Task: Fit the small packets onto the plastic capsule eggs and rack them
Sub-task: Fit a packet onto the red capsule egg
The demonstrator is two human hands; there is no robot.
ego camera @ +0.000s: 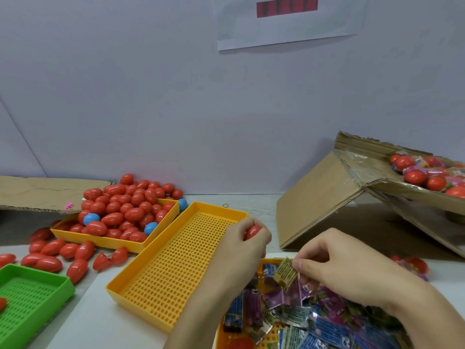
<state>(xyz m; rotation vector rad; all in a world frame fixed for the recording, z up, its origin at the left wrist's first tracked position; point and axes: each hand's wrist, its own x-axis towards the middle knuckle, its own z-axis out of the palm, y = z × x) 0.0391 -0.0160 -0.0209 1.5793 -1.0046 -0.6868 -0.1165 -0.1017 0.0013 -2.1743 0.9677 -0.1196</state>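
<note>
My left hand [241,245] grips a red capsule egg [253,231] over the near right corner of an empty perforated orange tray [176,260]. To its right, my right hand [347,270] pinches a small printed packet [285,272] lifted from a heap of packets [314,321] in another orange tray at the bottom edge. A further orange tray [105,241] at the back left is piled with red eggs [125,207] and a few blue ones [91,219].
Loose red eggs [52,253] lie on the table left of the trays. A green perforated tray [30,298] sits at the bottom left. A tilted cardboard box [352,192] with packed eggs [427,175] stands at the right, flat cardboard [37,192] at the back left.
</note>
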